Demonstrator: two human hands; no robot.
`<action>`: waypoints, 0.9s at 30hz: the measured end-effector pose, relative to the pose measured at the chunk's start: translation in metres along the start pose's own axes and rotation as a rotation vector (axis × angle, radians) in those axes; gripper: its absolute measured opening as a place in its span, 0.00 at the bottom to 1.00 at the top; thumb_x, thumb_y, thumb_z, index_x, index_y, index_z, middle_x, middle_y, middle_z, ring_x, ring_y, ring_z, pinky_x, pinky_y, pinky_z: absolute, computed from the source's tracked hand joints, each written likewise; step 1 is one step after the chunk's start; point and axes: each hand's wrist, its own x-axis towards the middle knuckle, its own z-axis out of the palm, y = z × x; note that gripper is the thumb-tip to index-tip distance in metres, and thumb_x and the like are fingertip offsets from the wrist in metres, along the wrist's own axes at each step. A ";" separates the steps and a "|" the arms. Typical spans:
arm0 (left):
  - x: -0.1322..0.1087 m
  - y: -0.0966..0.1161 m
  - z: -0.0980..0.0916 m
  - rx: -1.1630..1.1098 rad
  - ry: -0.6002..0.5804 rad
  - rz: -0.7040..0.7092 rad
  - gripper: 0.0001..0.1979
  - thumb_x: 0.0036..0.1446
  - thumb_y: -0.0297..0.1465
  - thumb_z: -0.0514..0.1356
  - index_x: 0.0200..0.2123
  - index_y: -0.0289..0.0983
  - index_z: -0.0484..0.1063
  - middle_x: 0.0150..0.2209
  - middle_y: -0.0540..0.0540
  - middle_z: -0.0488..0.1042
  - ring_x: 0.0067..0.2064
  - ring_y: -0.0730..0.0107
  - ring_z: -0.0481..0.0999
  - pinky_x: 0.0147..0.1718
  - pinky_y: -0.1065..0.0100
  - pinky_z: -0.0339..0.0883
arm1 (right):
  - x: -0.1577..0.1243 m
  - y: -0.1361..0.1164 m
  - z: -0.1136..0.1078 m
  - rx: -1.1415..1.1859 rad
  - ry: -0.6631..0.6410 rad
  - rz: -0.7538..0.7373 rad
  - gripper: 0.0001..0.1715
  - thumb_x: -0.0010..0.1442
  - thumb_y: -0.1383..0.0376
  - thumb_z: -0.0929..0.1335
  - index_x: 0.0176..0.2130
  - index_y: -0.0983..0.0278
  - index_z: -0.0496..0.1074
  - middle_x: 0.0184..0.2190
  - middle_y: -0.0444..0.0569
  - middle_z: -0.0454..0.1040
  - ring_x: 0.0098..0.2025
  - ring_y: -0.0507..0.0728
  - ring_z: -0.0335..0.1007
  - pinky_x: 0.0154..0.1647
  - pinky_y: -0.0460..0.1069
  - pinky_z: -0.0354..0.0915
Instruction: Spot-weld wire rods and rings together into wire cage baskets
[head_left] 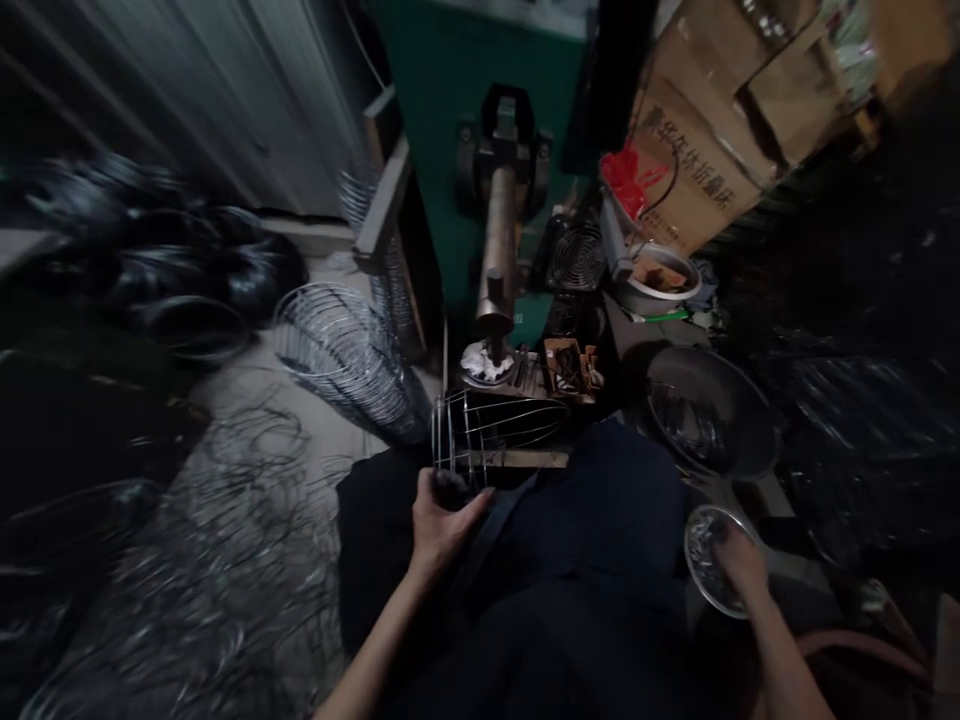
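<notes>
In front of my lap, my left hand [445, 515] is closed around the near end of a wire cage [468, 430], a frame of thin bent metal wires. A dark patch under those fingers is too dim to make out. The far end of the cage reaches toward a horizontal metal bar [498, 240] that juts from a green machine [427, 70]. To the right, my right hand [742, 562] dips into a round metal bowl [699, 580] holding small shiny pieces. Its fingertips are blurred among them, so their grip does not show.
Stacked wire baskets [337, 345] lean at the left, near loose wires [255, 500] on the floor and black wire coils [202, 260]. A large dark pan [754, 410] with wire pieces, a basin [671, 295] and a cardboard box [697, 150] stand at the right.
</notes>
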 end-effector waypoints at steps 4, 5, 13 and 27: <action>-0.001 -0.002 -0.001 0.023 0.019 0.045 0.23 0.46 0.39 0.72 0.35 0.40 0.60 0.30 0.53 0.69 0.31 0.72 0.70 0.34 0.71 0.66 | 0.006 -0.104 -0.073 0.464 0.265 -0.388 0.17 0.56 0.56 0.65 0.40 0.63 0.76 0.35 0.53 0.79 0.39 0.65 0.76 0.42 0.56 0.71; -0.002 0.000 0.000 0.029 0.025 0.053 0.23 0.46 0.39 0.72 0.35 0.40 0.60 0.29 0.53 0.68 0.31 0.73 0.70 0.33 0.71 0.66 | -0.002 -0.140 -0.090 0.602 0.245 -0.575 0.17 0.59 0.55 0.65 0.40 0.63 0.76 0.37 0.52 0.80 0.41 0.63 0.76 0.45 0.55 0.70; -0.006 0.015 -0.008 0.080 0.033 0.058 0.23 0.46 0.40 0.71 0.34 0.41 0.59 0.28 0.54 0.67 0.30 0.72 0.68 0.31 0.71 0.64 | -0.070 -0.333 -0.121 0.534 0.149 -1.424 0.12 0.68 0.64 0.64 0.46 0.59 0.78 0.45 0.51 0.80 0.56 0.62 0.71 0.57 0.58 0.65; 0.028 0.020 -0.012 0.087 0.080 0.056 0.24 0.45 0.42 0.70 0.34 0.41 0.59 0.28 0.53 0.72 0.28 0.71 0.73 0.30 0.70 0.67 | -0.059 -0.377 -0.098 0.483 0.347 -1.539 0.15 0.69 0.68 0.65 0.52 0.57 0.76 0.44 0.49 0.80 0.55 0.61 0.71 0.55 0.60 0.60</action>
